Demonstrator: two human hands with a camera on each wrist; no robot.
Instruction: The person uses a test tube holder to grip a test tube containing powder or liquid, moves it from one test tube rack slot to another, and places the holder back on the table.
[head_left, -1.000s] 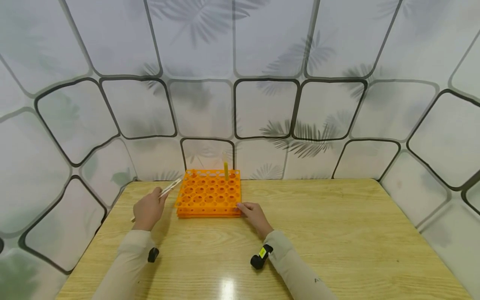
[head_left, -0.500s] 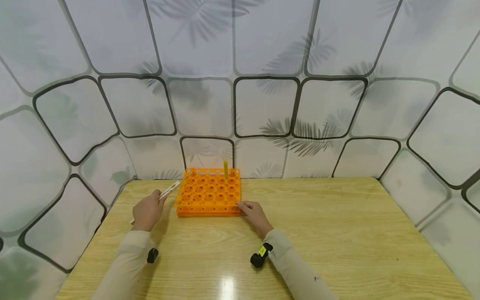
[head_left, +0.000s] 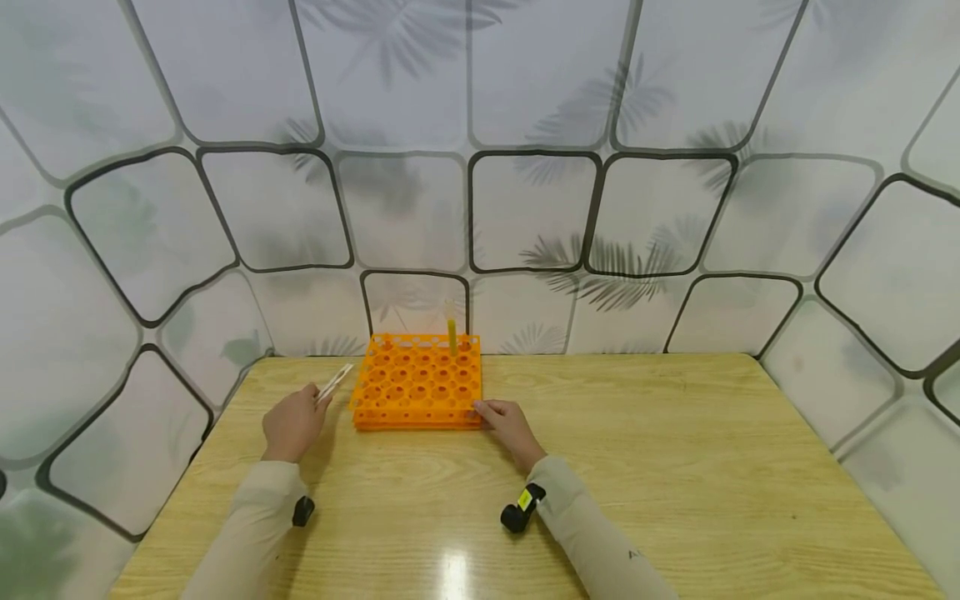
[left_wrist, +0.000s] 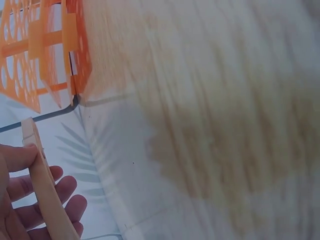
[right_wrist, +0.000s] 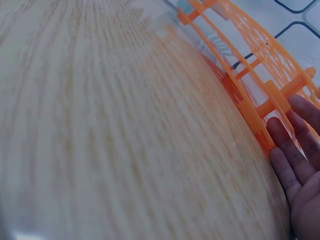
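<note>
In the head view an orange test tube rack (head_left: 417, 383) sits near the table's back edge, with rows of round holes. One test tube (head_left: 452, 336) with yellow contents stands upright in its back row, toward the right. My left hand (head_left: 290, 427), left of the rack, holds a pale wooden test tube clamp (head_left: 335, 382), its tip pointing up toward the rack, apart from it. The clamp's handle (left_wrist: 46, 192) lies across my fingers in the left wrist view. At the rack's front right corner my right hand (head_left: 512, 433) grips the edge; its fingers (right_wrist: 286, 141) touch the rack's side.
Both hands work over a light wood-grain table (head_left: 637, 467). A patterned curtain (head_left: 540, 217) rises directly behind the table's back edge and along both sides. Black wrist devices (head_left: 517, 517) sit at both cuffs.
My left hand has drawn slightly to the left, and the clamp's tip has moved left and down, farther from the rack. The right hand, rack and test tube keep their places.
</note>
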